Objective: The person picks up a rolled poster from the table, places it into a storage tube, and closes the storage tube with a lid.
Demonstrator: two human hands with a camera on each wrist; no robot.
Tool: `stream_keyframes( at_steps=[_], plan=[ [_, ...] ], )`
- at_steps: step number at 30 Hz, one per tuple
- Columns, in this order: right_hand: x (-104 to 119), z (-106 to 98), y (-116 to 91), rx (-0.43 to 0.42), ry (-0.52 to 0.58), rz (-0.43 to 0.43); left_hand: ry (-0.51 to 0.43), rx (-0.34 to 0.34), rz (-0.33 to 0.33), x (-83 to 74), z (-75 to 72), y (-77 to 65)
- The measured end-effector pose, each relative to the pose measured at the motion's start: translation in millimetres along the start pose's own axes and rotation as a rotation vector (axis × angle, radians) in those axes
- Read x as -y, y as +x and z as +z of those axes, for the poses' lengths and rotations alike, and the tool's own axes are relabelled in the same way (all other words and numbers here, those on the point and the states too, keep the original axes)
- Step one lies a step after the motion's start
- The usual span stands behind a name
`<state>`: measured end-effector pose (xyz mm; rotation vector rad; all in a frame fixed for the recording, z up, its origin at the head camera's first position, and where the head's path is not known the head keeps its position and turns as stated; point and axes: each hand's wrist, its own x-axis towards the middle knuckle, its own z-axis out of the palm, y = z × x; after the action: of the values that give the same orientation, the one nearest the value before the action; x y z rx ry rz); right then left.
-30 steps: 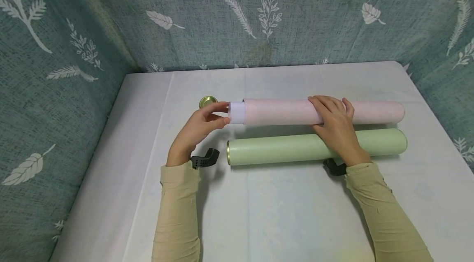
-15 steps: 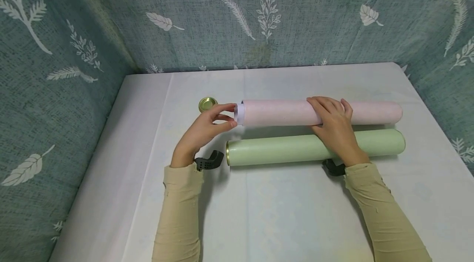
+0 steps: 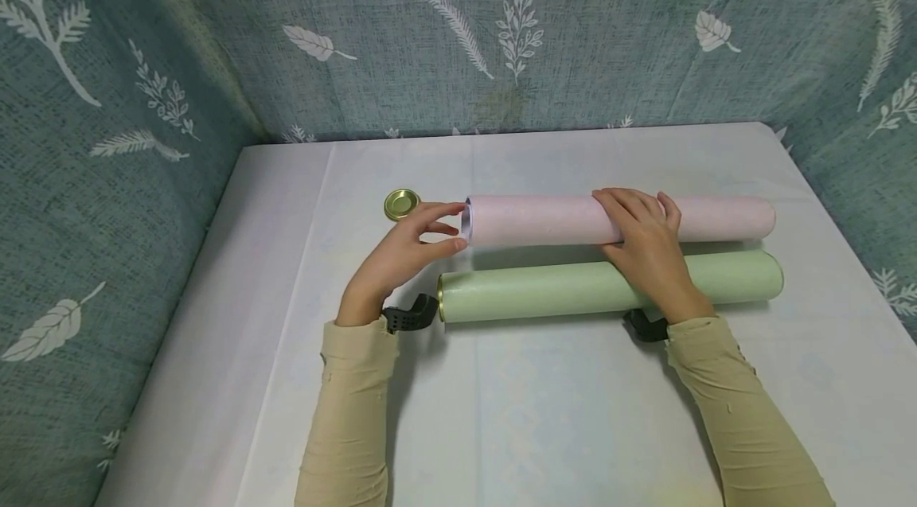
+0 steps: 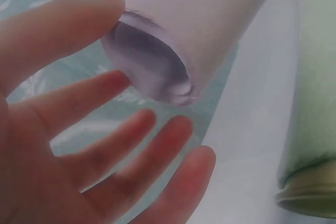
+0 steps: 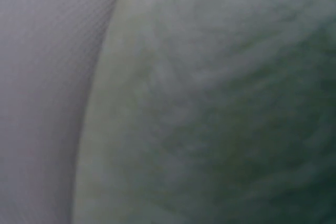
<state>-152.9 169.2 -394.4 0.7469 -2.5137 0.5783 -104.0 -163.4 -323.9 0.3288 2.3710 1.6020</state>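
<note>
A long pink cardboard tube (image 3: 537, 220) lies crosswise, its left end uncovered. My right hand (image 3: 641, 236) grips it right of its middle, fingers over the top and thumb on the near side. At the uncovered end, my left hand (image 3: 411, 248) has its fingers extended and spread. In the left wrist view the thumb and a fingertip are right at the rim, and a rolled sheet of white paper (image 4: 152, 66) shows inside the mouth. The right wrist view holds only a blurred close-up of the green tube (image 5: 199, 119) and the white cloth.
Nearer than the pink tube lies a similar green tube (image 3: 530, 292) with a gold rim at its left end, under my right wrist. A round gold lid (image 3: 401, 204) sits behind my left hand. Patterned green curtains (image 3: 458, 37) surround the white-covered table (image 3: 544, 411).
The white paper roll sticking out of the pink tube has gone in to the rim. My left hand moved right with it. The right hand keeps its grip on the tube.
</note>
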Motion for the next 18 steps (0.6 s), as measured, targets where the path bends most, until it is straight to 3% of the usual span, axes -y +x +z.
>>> stream_keyframes(
  at_steps=[9, 18],
  plan=[
    [-0.2, 0.3, 0.1, -0.016, 0.001, -0.012, 0.000, 0.017, -0.021, 1.5, 2.8, 2.7],
    [0.7, -0.4, 0.3, -0.012, 0.013, -0.018, 0.020, 0.036, -0.018, 29.6, 5.8, 15.2]
  ],
)
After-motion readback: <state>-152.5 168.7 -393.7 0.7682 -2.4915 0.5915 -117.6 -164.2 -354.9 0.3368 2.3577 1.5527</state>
